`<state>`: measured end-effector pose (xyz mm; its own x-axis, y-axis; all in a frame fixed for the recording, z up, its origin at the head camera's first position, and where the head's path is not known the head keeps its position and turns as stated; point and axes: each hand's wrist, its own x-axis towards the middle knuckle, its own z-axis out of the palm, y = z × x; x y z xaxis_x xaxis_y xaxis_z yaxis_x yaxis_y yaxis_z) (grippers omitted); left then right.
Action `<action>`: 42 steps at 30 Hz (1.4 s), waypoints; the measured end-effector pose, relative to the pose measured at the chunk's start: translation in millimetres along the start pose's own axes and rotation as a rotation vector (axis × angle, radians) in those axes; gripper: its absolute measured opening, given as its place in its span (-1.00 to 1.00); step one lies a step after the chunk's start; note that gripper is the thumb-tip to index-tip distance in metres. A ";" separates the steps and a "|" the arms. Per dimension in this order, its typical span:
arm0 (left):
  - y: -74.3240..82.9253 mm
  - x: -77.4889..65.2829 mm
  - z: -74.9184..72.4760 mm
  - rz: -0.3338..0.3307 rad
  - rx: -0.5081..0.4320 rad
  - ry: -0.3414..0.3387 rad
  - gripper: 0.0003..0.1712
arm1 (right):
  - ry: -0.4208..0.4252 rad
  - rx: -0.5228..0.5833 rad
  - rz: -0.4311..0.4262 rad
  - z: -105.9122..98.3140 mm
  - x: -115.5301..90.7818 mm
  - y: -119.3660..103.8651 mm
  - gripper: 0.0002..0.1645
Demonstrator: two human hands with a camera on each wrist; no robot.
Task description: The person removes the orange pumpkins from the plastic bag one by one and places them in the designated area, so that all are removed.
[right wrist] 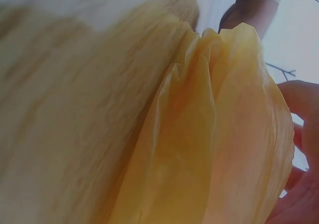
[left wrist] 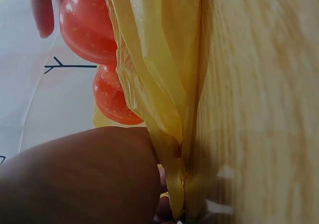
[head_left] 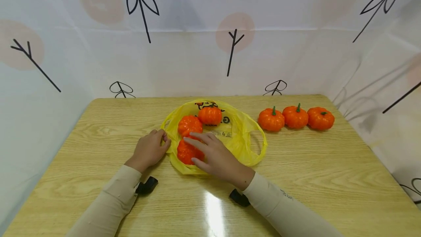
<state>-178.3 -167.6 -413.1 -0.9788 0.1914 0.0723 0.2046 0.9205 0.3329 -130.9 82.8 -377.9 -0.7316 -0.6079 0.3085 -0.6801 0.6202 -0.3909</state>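
Note:
A yellow plastic bag (head_left: 241, 123) lies spread on the table with its mouth wide. Inside are three small orange pumpkins: one at the back (head_left: 210, 116), one at the left (head_left: 189, 125) and one at the front (head_left: 186, 153). My left hand (head_left: 150, 149) pinches the bag's left edge; in the left wrist view the yellow plastic (left wrist: 164, 74) gathers down to its fingers. Over the front pumpkin reaches my right hand (head_left: 217, 156), fingers spread and loosely bent. Whether it touches that pumpkin I cannot tell. In the right wrist view, the bag's side (right wrist: 199, 149) partly hides this hand.
Three more orange pumpkins with green stems stand in a row at the back right: left (head_left: 271, 119), middle (head_left: 295, 116) and right (head_left: 320, 118). A bag handle (head_left: 263, 145) loops out on the right. Behind the wooden table (head_left: 312, 178) hangs a patterned white cloth (head_left: 184, 61).

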 end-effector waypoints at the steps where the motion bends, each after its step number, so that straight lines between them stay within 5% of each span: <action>1: 0.1 0.2 0.0 0.000 0.000 -0.001 -0.82 | -0.010 -0.003 0.001 -0.1 -0.3 0.2 -0.30; 42: 0.5 -0.1 -0.7 0.004 0.000 0.002 -0.83 | -0.024 -0.064 0.007 0.2 -2.1 2.2 -0.31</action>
<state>-178.1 -167.4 -412.3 -0.9781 0.1941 0.0757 0.2083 0.9197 0.3328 -130.9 85.3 -379.5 -0.7358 -0.6144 0.2850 -0.6770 0.6547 -0.3363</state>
